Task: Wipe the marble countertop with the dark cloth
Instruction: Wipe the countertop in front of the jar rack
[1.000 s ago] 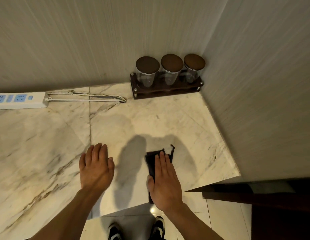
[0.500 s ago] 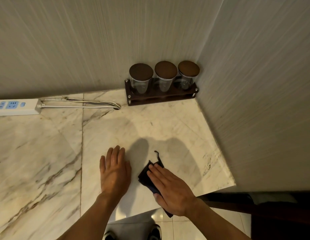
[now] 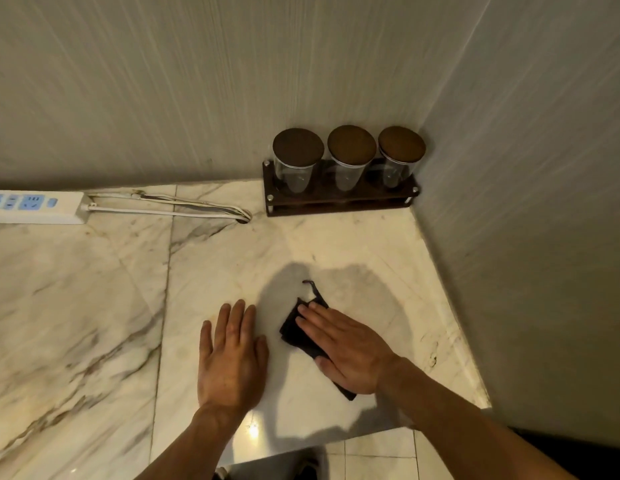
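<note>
The right hand (image 3: 343, 348) is lying flat on the dark cloth (image 3: 296, 332), with its fingers (image 3: 313, 318) stretched out and pressing down, not curled around anything. The cloth is sitting on the marble countertop (image 3: 336, 251), mostly under the palm, and it is sticking out past the fingertips and behind the heel of the hand. A thin dark string (image 3: 312, 287) from the cloth is curling on the marble just beyond the right fingertips. The left hand (image 3: 232, 358) is resting flat on the marble just beside the cloth, not touching it, with its fingers (image 3: 232, 323) spread open and holding nothing. Far ahead of the right fingertips, three glass jars (image 3: 348, 161) with brown lids are standing in a dark rack (image 3: 339, 200) in the corner by the wall. Far ahead of the left fingertips and off to the left, a white power strip (image 3: 35, 206) is lying by the wall, with its white cord (image 3: 170, 209) running along the marble.
</note>
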Tool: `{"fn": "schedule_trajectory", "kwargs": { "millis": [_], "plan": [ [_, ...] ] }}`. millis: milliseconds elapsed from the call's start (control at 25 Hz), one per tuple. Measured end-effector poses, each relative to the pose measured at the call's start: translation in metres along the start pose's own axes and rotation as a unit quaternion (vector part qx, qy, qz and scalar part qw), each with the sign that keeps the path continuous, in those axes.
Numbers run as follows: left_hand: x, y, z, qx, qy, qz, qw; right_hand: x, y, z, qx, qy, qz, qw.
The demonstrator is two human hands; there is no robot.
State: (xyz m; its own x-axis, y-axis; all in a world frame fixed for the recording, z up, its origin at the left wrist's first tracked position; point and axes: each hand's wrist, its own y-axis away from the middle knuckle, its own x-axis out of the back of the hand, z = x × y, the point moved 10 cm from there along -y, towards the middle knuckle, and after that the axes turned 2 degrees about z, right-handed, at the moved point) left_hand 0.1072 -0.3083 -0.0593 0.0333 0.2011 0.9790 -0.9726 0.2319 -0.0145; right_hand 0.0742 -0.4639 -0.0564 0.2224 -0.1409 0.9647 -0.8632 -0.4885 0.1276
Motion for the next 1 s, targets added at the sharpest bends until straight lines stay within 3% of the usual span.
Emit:
{"fn": "schedule_trajectory", "kwargs": {
  "millis": [320,680,1000],
  "plan": [
    [0.002,-0.001,0.001,0.004,-0.005,0.004,1.0,0.026,-0.052,0.041,-0.044,0.007,0.047,0.998],
    [0.003,-0.001,0.002,-0.004,0.006,0.003,1.0,0.039,-0.088,0.078,-0.161,0.005,0.082,0.984],
    [0.001,-0.001,0.001,-0.004,0.006,-0.005,1.0,0.045,-0.092,0.109,-0.333,-0.038,0.138,0.932]
  ]
}}
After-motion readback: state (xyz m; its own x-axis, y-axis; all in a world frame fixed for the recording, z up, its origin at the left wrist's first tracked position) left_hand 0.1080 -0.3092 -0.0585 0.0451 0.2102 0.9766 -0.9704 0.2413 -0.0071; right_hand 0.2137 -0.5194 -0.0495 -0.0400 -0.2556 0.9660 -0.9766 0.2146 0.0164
